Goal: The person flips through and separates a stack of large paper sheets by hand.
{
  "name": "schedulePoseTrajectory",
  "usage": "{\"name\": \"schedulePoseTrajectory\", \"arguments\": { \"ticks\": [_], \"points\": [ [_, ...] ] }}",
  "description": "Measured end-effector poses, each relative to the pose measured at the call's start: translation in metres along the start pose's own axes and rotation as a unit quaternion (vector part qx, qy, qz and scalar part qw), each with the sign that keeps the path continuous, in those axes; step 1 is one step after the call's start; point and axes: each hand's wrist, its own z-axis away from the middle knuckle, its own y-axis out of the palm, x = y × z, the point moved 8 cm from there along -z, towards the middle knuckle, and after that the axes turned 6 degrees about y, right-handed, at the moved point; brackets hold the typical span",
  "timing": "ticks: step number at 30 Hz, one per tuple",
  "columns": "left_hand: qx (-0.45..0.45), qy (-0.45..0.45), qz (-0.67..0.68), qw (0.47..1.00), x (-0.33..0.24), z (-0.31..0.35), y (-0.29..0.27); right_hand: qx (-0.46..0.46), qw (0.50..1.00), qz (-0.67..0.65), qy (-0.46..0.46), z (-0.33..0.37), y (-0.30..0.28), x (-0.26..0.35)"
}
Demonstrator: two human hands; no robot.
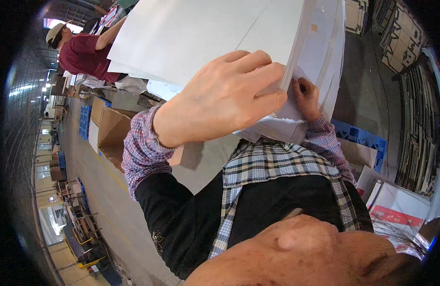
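My left hand (220, 102) reaches over the near edge of a large white sheet (196, 35), its fingers bent and closed on that edge. A dark line runs across the sheet's surface, and several layers show along its right edge. Beside and below it is a pile of pale sheets (320, 57) with uneven edges. My right hand (306, 100) rests against this pile, thumb and forefinger curled together; whatever is in the pinch is too small to make out. Both forearms wear checked sleeves.
A co-worker in a dark red shirt (86, 55) stands at the far left. An opened cardboard box (116, 131) sits on the floor at left. A blue pallet (360, 136) lies at right, with stacked flat boards (420, 128) beyond it.
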Motion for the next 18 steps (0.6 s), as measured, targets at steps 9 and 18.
{"name": "schedulePoseTrajectory", "arguments": {
  "ticks": [9,18],
  "points": [
    [-0.030,0.049,-0.160,0.985,-0.020,0.014,0.010,0.025,1.000,0.000,0.017,-0.003,0.004,-0.008],
    [-0.009,0.005,-0.145,0.989,-0.024,0.039,0.027,0.007,1.000,0.015,-0.016,-0.001,0.000,-0.006]
  ]
}}
